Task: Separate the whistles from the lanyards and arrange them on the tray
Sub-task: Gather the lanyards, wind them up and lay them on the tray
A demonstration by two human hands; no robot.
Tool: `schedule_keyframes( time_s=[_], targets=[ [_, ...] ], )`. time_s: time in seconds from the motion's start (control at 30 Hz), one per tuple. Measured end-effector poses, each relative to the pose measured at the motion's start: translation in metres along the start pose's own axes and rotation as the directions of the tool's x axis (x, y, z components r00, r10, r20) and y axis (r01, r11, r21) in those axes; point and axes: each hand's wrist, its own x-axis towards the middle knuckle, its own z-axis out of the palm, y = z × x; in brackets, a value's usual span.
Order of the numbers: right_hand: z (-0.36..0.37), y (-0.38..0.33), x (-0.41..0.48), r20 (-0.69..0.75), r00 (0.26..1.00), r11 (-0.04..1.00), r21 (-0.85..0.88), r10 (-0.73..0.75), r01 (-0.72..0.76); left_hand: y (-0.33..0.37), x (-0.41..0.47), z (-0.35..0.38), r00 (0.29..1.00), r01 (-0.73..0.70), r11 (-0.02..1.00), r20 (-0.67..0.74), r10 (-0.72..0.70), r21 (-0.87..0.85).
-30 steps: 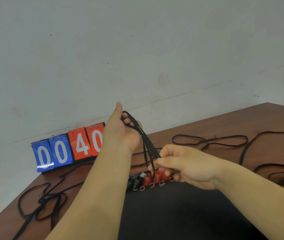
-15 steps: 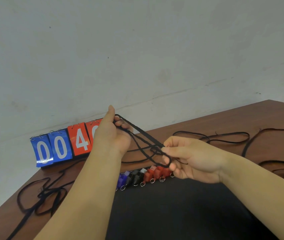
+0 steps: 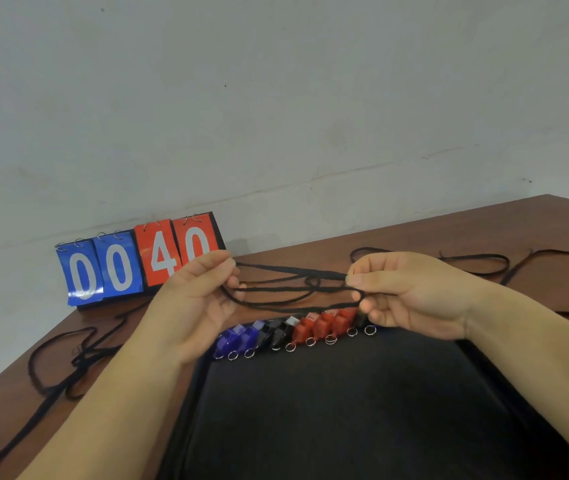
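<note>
A black lanyard (image 3: 290, 271) is stretched level between my hands, above the far end of the black tray (image 3: 345, 410). My left hand (image 3: 196, 299) pinches its left end and my right hand (image 3: 404, 292) pinches its right end, with slack loops hanging between them. No whistle shows on this lanyard. Along the tray's far edge lies a row of several whistles with metal rings: blue whistles (image 3: 233, 339) at the left, black whistles (image 3: 276, 332) in the middle, red whistles (image 3: 323, 323) at the right. The row's right end is hidden behind my right hand.
A flip scoreboard (image 3: 137, 261) reading 0040 stands at the table's back left by the wall. Loose black lanyards (image 3: 68, 362) lie tangled on the brown table left of the tray. More loose lanyards (image 3: 477, 265) lie behind my right hand.
My left hand has dropped from its raised position and my hands have moved apart, so the lanyard that hung steeply now lies stretched level between them. The view has shifted slightly.
</note>
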Motion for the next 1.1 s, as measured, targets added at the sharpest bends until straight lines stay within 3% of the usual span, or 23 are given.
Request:
schedule_keyframes(
  time_s=[0.13,0.3,0.37,0.53,0.63,0.7,0.77,0.83,0.87,0.9,0.97,1.03,1.1],
  targets=[
    [0.0,0.001,-0.001,0.02,0.999,0.997,-0.072,0.041,-0.04,-0.012,-0.006,-0.017,1.0,0.024,0.993,-0.015,-0.022,0.117],
    [0.0,0.002,-0.001,-0.002,1.0,0.999,0.044,0.027,-0.027,-0.016,-0.01,-0.024,0.997,0.034,0.986,-0.07,-0.023,0.162],
    [0.001,0.003,0.0,-0.022,0.999,0.999,0.015,0.034,-0.034,-0.017,-0.013,-0.022,0.997,0.036,0.985,-0.067,-0.025,0.169],
    [0.011,0.008,-0.003,0.015,0.992,0.931,-0.348,0.124,-0.111,-0.018,-0.022,-0.01,0.996,0.084,0.981,-0.008,-0.084,0.175],
    [0.018,0.004,-0.008,0.042,0.99,0.767,-0.637,0.133,-0.076,-0.018,-0.026,-0.005,0.994,0.094,0.978,0.031,-0.102,0.184],
    [0.02,0.003,-0.009,0.081,0.99,0.675,-0.738,0.118,-0.02,-0.018,-0.029,-0.007,0.994,0.06,0.957,0.074,-0.084,0.283],
    [0.021,0.004,-0.01,0.107,0.988,0.658,-0.753,0.112,0.006,-0.015,-0.03,-0.013,0.991,-0.059,0.814,0.135,-0.024,0.578],
    [0.02,0.007,-0.008,0.116,0.987,0.648,-0.762,0.11,0.018,-0.013,-0.031,-0.018,0.977,-0.185,0.506,0.214,0.002,0.843],
    [0.019,0.009,-0.007,0.117,0.987,0.647,-0.762,0.11,0.018,-0.011,-0.032,-0.018,0.97,-0.22,0.408,0.243,-0.005,0.886],
    [0.018,0.01,-0.006,0.117,0.987,0.647,-0.762,0.113,0.016,-0.011,-0.033,-0.017,0.966,-0.231,0.392,0.259,-0.019,0.89],
    [0.018,0.011,-0.005,0.119,0.985,0.641,-0.767,0.126,0.011,-0.01,-0.035,-0.013,0.957,-0.215,0.508,0.284,-0.062,0.834],
    [0.017,0.011,-0.004,0.121,0.983,0.643,-0.766,0.142,0.002,-0.011,-0.037,-0.006,0.944,-0.139,0.734,0.313,-0.105,0.665],
    [0.017,0.01,-0.005,0.113,0.983,0.66,-0.751,0.142,-0.009,-0.012,-0.037,0.006,0.937,-0.071,0.876,0.333,-0.106,0.478]
  ],
)
